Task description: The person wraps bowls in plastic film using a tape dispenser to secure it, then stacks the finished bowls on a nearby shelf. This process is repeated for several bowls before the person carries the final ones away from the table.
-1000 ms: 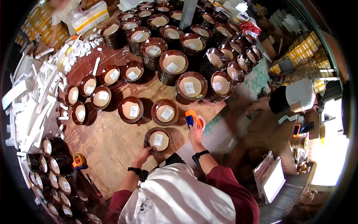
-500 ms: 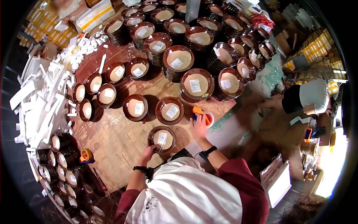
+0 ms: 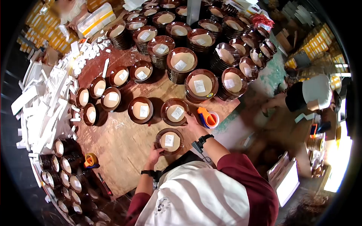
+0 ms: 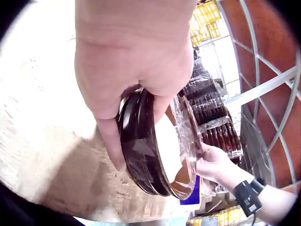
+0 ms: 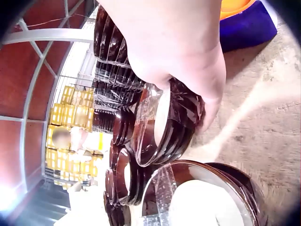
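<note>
My left hand (image 3: 155,153) grips the left edge of a short stack of brown glazed bowls (image 3: 169,150) near the table's front edge, a white label on its tan inside. In the left wrist view, fingers lie along the outside of that stack (image 4: 141,155), and clear tape crosses it. My right hand (image 3: 193,122) holds the right edge of a second bowl stack (image 3: 168,114) just beyond; in the right wrist view its grip overlaps the taped rims (image 5: 176,122). Right of this hand, an orange and blue tape dispenser (image 3: 203,115) rests on the table.
Tall stacks of bowls (image 3: 181,60) crowd the table's far side. Smaller ones (image 3: 111,99) stand left of centre. White foam scraps (image 3: 41,101) pile along the left edge. Another tape dispenser (image 3: 90,161) lies near more stacks at lower left. One person (image 3: 316,92) bends at the right.
My right hand has let go of the orange and blue tape dispenser, now on the table, and moved left to grip the second bowl stack. The left hand keeps its hold on the near stack.
</note>
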Action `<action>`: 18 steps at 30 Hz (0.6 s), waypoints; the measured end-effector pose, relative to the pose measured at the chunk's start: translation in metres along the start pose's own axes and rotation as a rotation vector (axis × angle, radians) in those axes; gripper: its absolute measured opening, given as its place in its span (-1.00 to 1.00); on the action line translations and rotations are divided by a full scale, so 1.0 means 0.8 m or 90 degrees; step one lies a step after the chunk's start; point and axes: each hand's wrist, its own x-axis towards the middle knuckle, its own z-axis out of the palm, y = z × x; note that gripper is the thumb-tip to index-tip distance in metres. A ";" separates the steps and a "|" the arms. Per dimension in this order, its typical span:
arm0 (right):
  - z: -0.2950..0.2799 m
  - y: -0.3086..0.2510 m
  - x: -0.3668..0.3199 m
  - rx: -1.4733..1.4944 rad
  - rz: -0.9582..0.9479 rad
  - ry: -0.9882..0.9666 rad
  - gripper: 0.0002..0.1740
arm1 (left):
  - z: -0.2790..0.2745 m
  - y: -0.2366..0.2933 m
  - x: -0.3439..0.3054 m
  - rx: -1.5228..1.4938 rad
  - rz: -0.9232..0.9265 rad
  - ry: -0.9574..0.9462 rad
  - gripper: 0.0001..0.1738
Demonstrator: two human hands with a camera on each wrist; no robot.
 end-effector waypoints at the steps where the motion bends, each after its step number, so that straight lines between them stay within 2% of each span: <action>1: 0.004 0.003 -0.006 0.036 0.006 0.027 -0.33 | -0.002 -0.005 -0.006 -0.016 0.003 -0.003 -0.42; 4: 0.004 -0.007 -0.015 -0.023 0.019 0.002 -0.35 | -0.009 -0.023 -0.017 -0.033 0.008 0.007 -0.40; 8: -0.028 0.027 0.042 -0.158 -0.071 0.015 -0.38 | -0.020 -0.034 -0.040 -0.068 0.019 0.075 -0.35; 9: -0.026 0.021 0.017 -0.154 -0.075 -0.002 -0.35 | -0.012 -0.018 -0.060 -0.077 0.011 0.075 -0.30; 11: -0.021 0.018 -0.045 -0.095 -0.083 -0.008 -0.26 | -0.090 -0.087 -0.049 0.217 0.163 0.033 -0.26; 12: -0.029 0.024 -0.065 -0.034 -0.098 0.008 -0.20 | -0.094 -0.087 -0.055 0.164 0.162 0.037 -0.34; 13: -0.068 0.069 -0.025 -0.175 -0.219 0.146 -0.07 | -0.096 -0.085 -0.060 0.110 0.162 0.042 -0.41; 14: -0.063 0.043 -0.087 -0.230 -0.180 0.173 -0.01 | -0.075 -0.062 -0.086 -0.148 0.065 0.074 -0.56; 15: -0.077 0.049 -0.113 -0.133 -0.345 0.103 -0.09 | -0.076 -0.060 -0.094 -0.136 0.110 0.071 -0.54; 16: -0.110 0.049 -0.128 -0.092 -0.195 0.037 -0.21 | -0.057 -0.036 -0.121 -0.164 0.104 0.062 -0.54; 17: -0.122 0.026 -0.175 -0.043 -0.111 0.010 -0.35 | -0.063 -0.036 -0.130 -0.149 0.093 0.074 -0.54; 18: -0.144 0.016 -0.206 -0.059 -0.116 0.028 -0.43 | -0.058 -0.025 -0.141 -0.128 0.089 0.080 -0.54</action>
